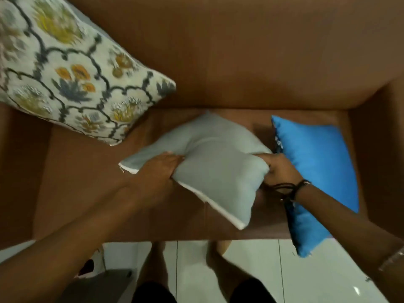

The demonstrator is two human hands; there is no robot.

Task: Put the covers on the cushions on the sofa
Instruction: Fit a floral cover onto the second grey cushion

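A pale grey cushion point(215, 162) lies on the brown sofa seat point(91, 193), with a white edge showing along its near side. My left hand point(162, 167) grips its left side, bunching the fabric. My right hand point(281, 169), with black cords on the wrist, grips its right side. Whether the grey layer is a cover over a white insert cannot be told for sure. A blue cushion point(321, 171) lies to the right, touching my right hand. A floral patterned cushion point(70, 68) leans on the backrest at the left.
The sofa's backrest point(262, 57) and right armrest point(382, 149) enclose the seat. White floor tiles point(262, 270) lie in front of the sofa, with my legs near the seat edge. A small white and red object point(91, 265) sits on the floor at the left.
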